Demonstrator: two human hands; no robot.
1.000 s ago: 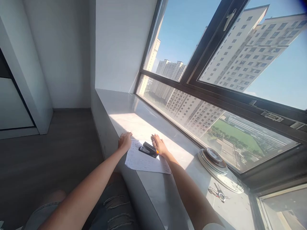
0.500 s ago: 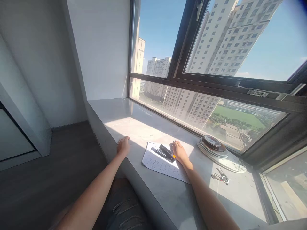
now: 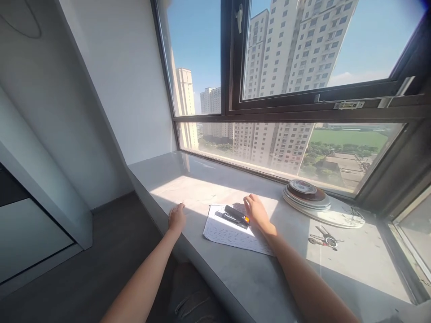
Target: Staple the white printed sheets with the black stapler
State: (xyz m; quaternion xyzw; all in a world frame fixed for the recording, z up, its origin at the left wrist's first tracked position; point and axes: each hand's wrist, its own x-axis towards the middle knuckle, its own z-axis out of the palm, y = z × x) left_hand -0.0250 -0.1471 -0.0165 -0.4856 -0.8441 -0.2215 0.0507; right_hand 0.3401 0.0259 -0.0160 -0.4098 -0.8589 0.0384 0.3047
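My left hand (image 3: 177, 217) rests on the front edge of the pale windowsill (image 3: 229, 273), its fingers loosely bent and nothing held. A black stapler (image 3: 236, 216) with an orange patch at one end lies on sheets of paper (image 3: 222, 235) covered in rows of handwriting. Beside the stapler's orange end is my right hand (image 3: 255, 211), fingers slightly curled and apart, with no object in its grasp. Its forearm crosses the right edge of the paper. A slim dark, shiny item (image 3: 229, 218) lies alongside the stapler; its kind is unclear.
Near the window, plate-like discs (image 3: 305, 204) are stacked, with a round dial-like piece (image 3: 303, 186) on top. A silver, multi-armed metal object (image 3: 326, 238) lies to their right front. The dark window frame (image 3: 286, 107) borders the sill. A wall (image 3: 117, 80) closes the left end.
The view has tilted and shifted, so the sill and its objects sit differently in the picture. My right hand has lifted slightly beside the stapler. My left hand stays at the sill's edge.
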